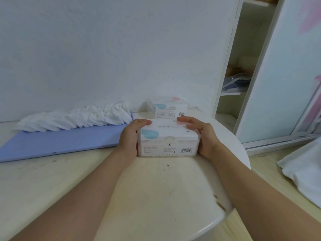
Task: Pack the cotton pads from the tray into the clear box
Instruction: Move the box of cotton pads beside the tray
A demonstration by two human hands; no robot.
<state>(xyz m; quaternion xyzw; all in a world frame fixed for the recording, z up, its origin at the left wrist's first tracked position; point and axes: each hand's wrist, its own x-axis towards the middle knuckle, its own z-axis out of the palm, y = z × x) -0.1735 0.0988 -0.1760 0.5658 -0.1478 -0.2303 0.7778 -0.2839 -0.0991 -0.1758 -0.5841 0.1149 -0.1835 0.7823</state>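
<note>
Both hands are clasping the clear box (168,140): the left hand (132,136) is curling round its left end, the right hand (201,136) round its right, probably steadying it with the lid down. Left of the box, cotton pads (76,120) are lying fanned along the blue tray (57,141). Behind the box, a second box (167,108) is waiting.

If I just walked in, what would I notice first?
Two hands, left hand and right hand, hold a clear box with its lid on, in the middle of the table. Behind to the left, a row of white cotton pads lies on a blue tray.
</note>
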